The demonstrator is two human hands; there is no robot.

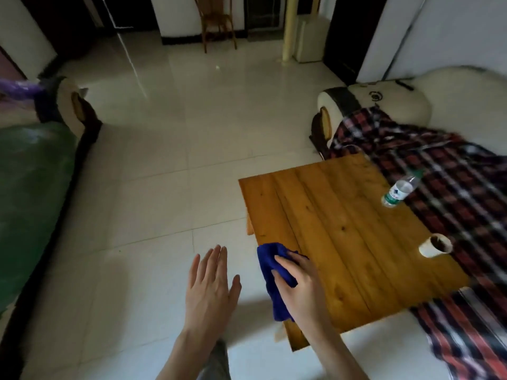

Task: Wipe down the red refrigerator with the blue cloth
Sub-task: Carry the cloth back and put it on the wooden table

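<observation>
The blue cloth (270,270) lies bunched at the near left edge of a low wooden table (343,237). My right hand (299,286) is closed over it, fingers pressing into the fabric. Part of the cloth hangs down past the table edge. My left hand (210,286) hovers over the tiled floor to the left of the table, palm down, fingers spread, holding nothing. No red refrigerator is visible in this view.
On the table stand a plastic water bottle (399,192) and a white paper cup (436,245). A sofa with a red plaid cloth (439,165) is at the right, a green-covered sofa (30,193) at the left. A wooden chair (216,20) stands far back.
</observation>
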